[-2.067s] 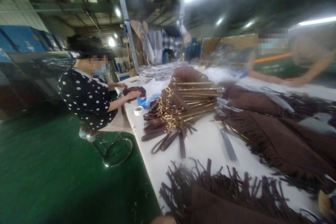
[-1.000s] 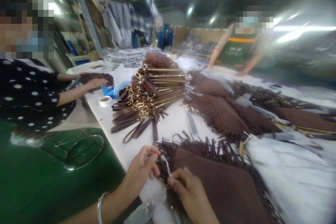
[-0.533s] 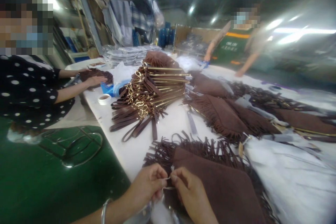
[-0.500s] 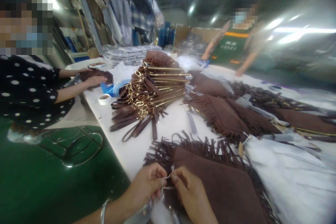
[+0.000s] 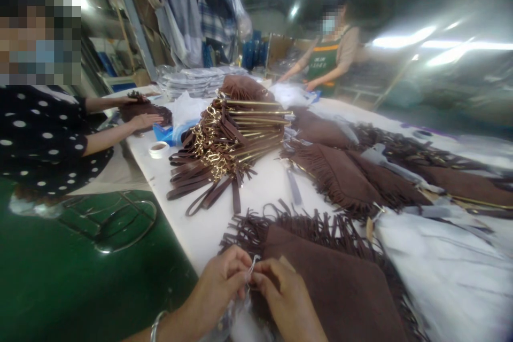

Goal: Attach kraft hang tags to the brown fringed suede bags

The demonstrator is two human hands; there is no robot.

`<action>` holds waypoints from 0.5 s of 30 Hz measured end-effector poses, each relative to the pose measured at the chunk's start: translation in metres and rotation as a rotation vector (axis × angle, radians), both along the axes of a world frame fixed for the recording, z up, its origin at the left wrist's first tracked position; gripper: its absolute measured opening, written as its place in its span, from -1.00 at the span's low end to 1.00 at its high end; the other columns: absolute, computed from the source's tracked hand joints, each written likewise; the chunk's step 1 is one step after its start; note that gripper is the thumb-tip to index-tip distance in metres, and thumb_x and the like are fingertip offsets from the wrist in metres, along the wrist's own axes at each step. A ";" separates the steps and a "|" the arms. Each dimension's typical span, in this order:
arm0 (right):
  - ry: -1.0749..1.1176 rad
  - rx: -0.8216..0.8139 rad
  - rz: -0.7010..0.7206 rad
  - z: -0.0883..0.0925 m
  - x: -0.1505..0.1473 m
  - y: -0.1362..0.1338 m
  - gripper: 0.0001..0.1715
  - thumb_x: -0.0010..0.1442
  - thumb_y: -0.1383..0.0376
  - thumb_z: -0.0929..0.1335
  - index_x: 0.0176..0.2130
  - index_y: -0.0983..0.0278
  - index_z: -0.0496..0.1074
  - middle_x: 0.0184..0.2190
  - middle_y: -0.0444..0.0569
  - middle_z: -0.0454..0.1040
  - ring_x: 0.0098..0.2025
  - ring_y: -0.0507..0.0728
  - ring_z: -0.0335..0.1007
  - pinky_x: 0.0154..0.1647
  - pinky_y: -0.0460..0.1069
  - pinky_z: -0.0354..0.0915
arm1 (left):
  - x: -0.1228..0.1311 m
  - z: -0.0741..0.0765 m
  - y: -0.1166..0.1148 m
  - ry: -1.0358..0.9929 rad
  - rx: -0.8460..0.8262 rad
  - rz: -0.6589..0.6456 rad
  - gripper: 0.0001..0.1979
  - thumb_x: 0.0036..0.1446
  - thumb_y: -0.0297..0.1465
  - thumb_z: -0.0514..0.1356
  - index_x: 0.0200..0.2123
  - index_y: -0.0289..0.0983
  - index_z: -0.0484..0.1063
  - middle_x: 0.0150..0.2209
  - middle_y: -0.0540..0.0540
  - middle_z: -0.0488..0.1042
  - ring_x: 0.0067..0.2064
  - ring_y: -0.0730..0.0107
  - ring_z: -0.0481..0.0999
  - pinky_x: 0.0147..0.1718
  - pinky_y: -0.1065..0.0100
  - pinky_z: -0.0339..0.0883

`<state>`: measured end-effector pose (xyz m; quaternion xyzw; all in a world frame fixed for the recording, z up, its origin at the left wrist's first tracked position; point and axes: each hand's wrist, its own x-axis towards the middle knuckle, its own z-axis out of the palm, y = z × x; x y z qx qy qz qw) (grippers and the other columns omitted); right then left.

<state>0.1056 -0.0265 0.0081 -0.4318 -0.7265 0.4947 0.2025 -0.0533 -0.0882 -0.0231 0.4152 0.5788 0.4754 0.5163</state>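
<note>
A brown suede fringed bag (image 5: 332,283) lies flat on the white table (image 5: 256,192) in front of me. At its near left corner my left hand (image 5: 222,283) and my right hand (image 5: 282,294) meet, both pinched on a thin white string (image 5: 252,264) that loops up between the fingertips. A silver bangle (image 5: 156,326) shows on my left wrist. Clear plastic lies under my hands at the table edge; what the string is fixed to is hidden.
A heap of brown straps with gold clasps and rods (image 5: 228,144) lies mid-table. More fringed bags (image 5: 352,176) spread to the right, white tissue (image 5: 444,267) beside them. A seated person in a dotted top (image 5: 44,139) works at left; another in a green apron (image 5: 324,59) stands far off.
My hands have drawn closer together on the string and sunk slightly toward the table edge. The person in the apron has moved left along the far side.
</note>
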 end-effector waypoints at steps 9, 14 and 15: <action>-0.032 0.036 0.001 -0.001 -0.002 0.000 -0.81 0.20 0.40 0.27 -0.39 0.22 0.44 -0.40 -0.15 0.52 -0.29 0.07 0.41 -0.27 -0.09 0.19 | -0.001 0.000 0.002 0.031 0.003 -0.012 -0.94 0.13 -0.44 0.17 -0.28 -0.27 0.35 -0.54 0.06 0.45 -0.52 0.42 0.43 -0.50 0.45 0.18; -0.066 0.062 0.002 -0.001 -0.004 -0.002 -0.81 0.22 0.38 0.27 -0.39 0.23 0.43 -0.39 -0.13 0.51 -0.28 0.08 0.42 -0.28 -0.11 0.20 | -0.002 -0.005 0.003 -0.005 -0.019 -0.033 -0.82 0.12 -0.46 0.15 -0.17 -0.27 0.35 -0.50 0.04 0.50 -0.52 0.41 0.44 -0.50 0.44 0.21; -0.064 0.055 -0.002 0.000 -0.004 -0.002 -0.81 0.22 0.37 0.27 -0.39 0.23 0.43 -0.40 -0.12 0.51 -0.28 0.08 0.42 -0.28 -0.11 0.20 | -0.003 -0.005 0.003 -0.005 -0.016 -0.037 -0.82 0.12 -0.46 0.14 -0.16 -0.27 0.35 -0.50 0.04 0.50 -0.52 0.41 0.45 -0.50 0.44 0.21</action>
